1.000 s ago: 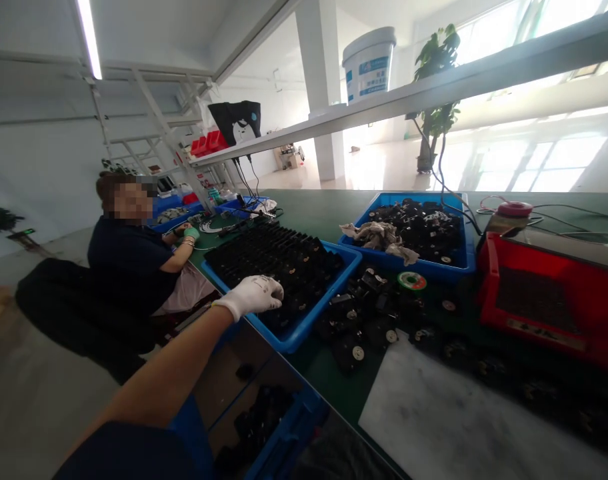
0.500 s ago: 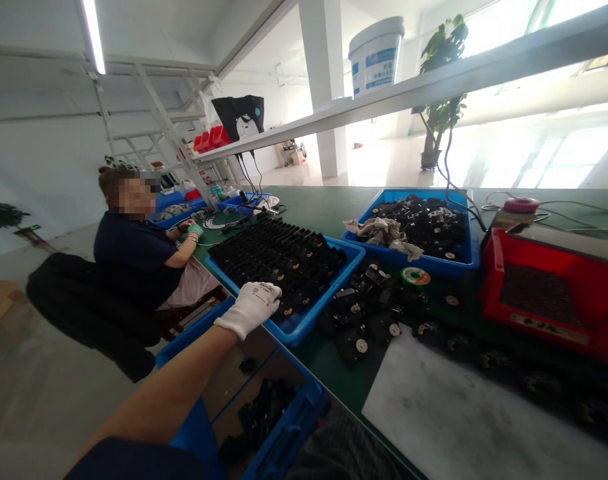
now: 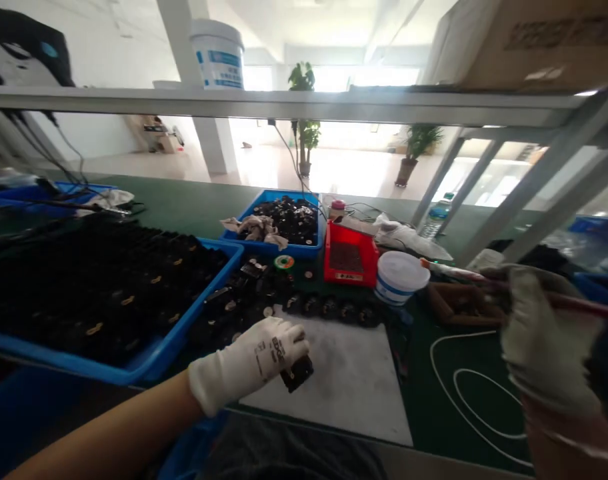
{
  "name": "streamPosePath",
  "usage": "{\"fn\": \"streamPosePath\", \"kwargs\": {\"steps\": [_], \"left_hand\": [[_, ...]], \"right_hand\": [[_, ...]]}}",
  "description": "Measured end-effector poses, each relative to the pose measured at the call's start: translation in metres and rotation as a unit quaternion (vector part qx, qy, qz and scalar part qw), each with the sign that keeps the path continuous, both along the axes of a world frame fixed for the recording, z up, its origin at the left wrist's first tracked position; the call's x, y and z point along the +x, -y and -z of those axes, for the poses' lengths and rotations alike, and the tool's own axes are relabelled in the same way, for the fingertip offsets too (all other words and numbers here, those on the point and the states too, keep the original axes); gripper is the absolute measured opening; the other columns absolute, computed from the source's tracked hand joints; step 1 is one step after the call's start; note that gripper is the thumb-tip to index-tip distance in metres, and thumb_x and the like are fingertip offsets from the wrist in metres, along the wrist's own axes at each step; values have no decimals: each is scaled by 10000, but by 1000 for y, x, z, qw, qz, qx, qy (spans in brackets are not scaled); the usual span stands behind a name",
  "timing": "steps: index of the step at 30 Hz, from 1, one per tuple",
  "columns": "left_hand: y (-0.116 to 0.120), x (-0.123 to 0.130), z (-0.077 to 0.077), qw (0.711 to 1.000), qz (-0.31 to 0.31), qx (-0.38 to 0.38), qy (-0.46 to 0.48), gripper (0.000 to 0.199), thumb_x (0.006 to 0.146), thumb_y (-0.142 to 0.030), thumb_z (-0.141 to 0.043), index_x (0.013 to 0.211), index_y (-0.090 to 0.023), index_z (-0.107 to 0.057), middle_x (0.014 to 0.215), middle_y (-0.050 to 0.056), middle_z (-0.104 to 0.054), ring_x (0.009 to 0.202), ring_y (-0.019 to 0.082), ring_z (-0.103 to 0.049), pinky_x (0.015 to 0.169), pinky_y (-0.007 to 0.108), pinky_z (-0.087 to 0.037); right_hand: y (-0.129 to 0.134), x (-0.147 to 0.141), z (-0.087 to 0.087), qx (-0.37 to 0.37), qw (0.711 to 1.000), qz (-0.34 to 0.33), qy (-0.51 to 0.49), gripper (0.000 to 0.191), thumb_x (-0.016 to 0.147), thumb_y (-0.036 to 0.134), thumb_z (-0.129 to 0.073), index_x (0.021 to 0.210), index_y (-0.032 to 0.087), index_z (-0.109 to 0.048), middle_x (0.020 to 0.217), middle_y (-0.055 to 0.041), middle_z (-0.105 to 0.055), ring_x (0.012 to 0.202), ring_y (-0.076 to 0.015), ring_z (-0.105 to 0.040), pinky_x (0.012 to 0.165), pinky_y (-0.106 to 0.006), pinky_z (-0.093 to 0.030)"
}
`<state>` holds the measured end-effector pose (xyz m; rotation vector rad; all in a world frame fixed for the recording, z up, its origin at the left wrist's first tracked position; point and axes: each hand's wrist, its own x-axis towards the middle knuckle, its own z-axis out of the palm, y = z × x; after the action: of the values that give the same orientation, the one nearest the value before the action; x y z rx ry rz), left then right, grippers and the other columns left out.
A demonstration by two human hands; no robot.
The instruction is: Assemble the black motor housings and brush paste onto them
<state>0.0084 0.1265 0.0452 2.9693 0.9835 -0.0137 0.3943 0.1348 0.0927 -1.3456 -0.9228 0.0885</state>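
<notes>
My left hand (image 3: 257, 360), in a white glove, is closed on a small black block-shaped part (image 3: 297, 375). It is above the left side of a pale grey sheet (image 3: 354, 373) on the green table. My right hand (image 3: 549, 340), also gloved, is at the far right and smeared by motion. A long stick with a pale front and a red rear (image 3: 454, 270) runs close to its fingers; whether it is gripped I cannot make out. Several black parts with round metal discs (image 3: 329, 307) line the sheet's back edge, and more lie heaped to its left.
A big blue tray (image 3: 184, 337) of black parts is at left, another blue tray (image 3: 304, 252) at the back. A red bin (image 3: 351, 275), a white tub (image 3: 401, 273), a brown box (image 3: 439, 310) and a white cable (image 3: 434, 360) lie rightward. A shelf (image 3: 284, 103) spans overhead.
The view has swung right. My left hand has gone from the big blue tray's near edge to above the grey sheet, with a black part showing in it. My right hand has come into view.
</notes>
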Motion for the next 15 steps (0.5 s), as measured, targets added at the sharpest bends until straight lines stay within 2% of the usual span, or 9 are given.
{"fn": "streamPosePath", "kwargs": {"steps": [3,6,8,11,13,15], "left_hand": [[-12,42,22,999,44,-4,17,215,1010,-74,-552,1031,-221,-708,1038,58,-739,898,210,-718,803,319,-582],[-18,58,32,998,46,-11,38,220,984,-71,-602,1076,-233,-720,1081,64,-757,934,204,-742,837,307,-604],[-15,56,34,998,33,-11,60,323,989,-67,-583,1226,-257,-693,1205,74,-757,1055,219,-747,918,333,-615],[0,40,44,994,-18,-12,105,522,1005,-121,-561,1500,-275,-508,1407,110,-690,1258,243,-691,1045,374,-601],[10,26,63,984,-71,-31,162,723,948,-207,-654,1605,-283,-360,1499,142,-627,1358,288,-632,1094,418,-590],[17,14,92,970,-109,-50,213,989,806,-266,-788,1646,-295,-266,1578,171,-550,1449,380,-544,1132,524,-565]], "right_hand": [[-28,15,-5,-63,998,-25,-5,73,1055,162,-663,999,139,-703,848,-16,-686,717,-133,-670,681,-246,-569],[-66,20,-3,-161,984,-71,-20,127,1057,215,-690,960,133,-685,774,27,-648,576,-100,-598,544,-205,-520],[-85,22,1,-214,971,-99,-27,179,1055,261,-713,934,134,-676,783,33,-649,579,-100,-604,543,-210,-536],[-101,23,8,-268,953,-132,-47,203,1072,297,-694,959,130,-680,821,15,-666,612,-109,-630,567,-223,-561],[-106,24,12,-288,942,-156,-68,205,1081,317,-682,1001,128,-684,844,7,-675,622,-114,-639,571,-230,-569],[-110,24,16,-298,934,-177,-90,209,1084,331,-677,1024,131,-687,857,2,-683,629,-117,-646,578,-234,-577]]}}
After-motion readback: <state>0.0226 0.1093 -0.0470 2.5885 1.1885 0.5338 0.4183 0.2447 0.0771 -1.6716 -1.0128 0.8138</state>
